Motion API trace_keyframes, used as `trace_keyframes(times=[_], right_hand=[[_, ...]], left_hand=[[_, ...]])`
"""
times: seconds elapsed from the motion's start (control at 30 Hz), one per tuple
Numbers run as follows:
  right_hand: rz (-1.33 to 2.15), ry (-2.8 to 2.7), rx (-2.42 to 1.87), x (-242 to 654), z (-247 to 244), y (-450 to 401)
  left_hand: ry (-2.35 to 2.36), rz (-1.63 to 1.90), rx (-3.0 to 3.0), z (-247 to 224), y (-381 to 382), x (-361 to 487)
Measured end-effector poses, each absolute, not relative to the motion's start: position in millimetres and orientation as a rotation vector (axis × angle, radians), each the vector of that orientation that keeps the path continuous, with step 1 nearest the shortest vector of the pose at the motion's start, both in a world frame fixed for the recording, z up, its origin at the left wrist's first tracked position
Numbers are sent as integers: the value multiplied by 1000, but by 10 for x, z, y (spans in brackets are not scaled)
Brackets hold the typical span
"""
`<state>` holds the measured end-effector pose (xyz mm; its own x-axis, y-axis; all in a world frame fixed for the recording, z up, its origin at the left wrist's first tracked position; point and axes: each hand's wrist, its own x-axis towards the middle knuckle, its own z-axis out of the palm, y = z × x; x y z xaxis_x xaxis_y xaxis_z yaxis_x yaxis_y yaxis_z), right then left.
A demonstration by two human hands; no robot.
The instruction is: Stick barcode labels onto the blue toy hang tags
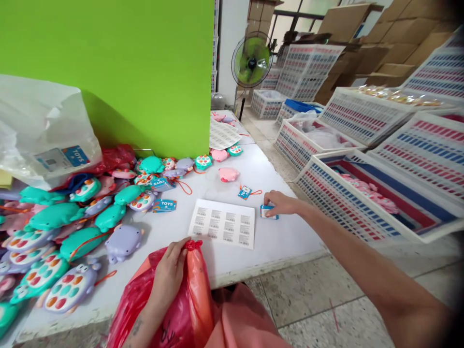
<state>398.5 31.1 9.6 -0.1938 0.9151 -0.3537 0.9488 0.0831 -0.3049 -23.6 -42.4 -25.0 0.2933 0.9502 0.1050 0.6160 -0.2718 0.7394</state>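
Observation:
My left hand [170, 268] is closed on the gathered edge of a red plastic bag [199, 285] at the table's front edge. On the right, my right hand [281, 203] has its fingers curled onto a small stack of blue-and-white cards [268, 216] lying on the table. Between the hands lies a white sheet of printed barcode labels [222, 223]. A blue tag with an orange string [245, 193] lies just behind the sheet, and a pink toy [228, 174] sits farther back.
Teal, purple and pink pop-button toys [72, 241] are heaped along the left. A white plastic bag [43, 125] stands by the green panel [145, 72]. More label sheets [224, 134] lie at the back. Plastic crates [348, 208] and a fan [252, 63] stand beyond the table.

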Motion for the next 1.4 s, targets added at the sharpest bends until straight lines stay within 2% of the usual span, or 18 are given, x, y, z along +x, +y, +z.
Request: trace_keyframes(times=[0.17, 0.37, 0.6, 0.8, 0.87, 0.97, 1.03, 1.13, 1.2, 1.23, 1.3, 1.4], right_hand=[[-887, 2166, 2033, 3911, 144, 228], [-902, 2213, 2031, 3882, 51, 107], [-517, 2453, 1997, 3871, -239, -42], [-185, 2323, 2189, 3808, -90, -94], [-170, 2298, 2203, 3798, -62, -92], [-499, 2326, 2320, 3868, -42, 8], [-949, 2280, 2589, 3970, -2, 178], [-2061, 1877, 3079, 4124, 123, 568], [-2804, 1214, 3233, 4189, 227, 883], [-3032, 876, 3241, 4207, 276, 1048], [-3184, 626, 3205, 4224, 355, 1387], [-3261, 597, 3111, 4207, 418, 1912]], left_hand=[[1372, 757, 1971, -269, -412, -232], [1369, 815, 1970, -266, -443, -200], [1386, 814, 1981, -213, -455, -170], [1378, 820, 1938, -225, -462, -183], [1384, 828, 1931, -224, -461, -199], [1399, 855, 1920, -238, -433, -259], [1430, 857, 1930, -274, -390, -318], [1493, 889, 1952, -355, -318, -404], [1519, 919, 1966, -410, -286, -448], [1528, 927, 1969, -437, -276, -468], [1548, 920, 1961, -491, -258, -509], [1575, 896, 1947, -577, -223, -566]])
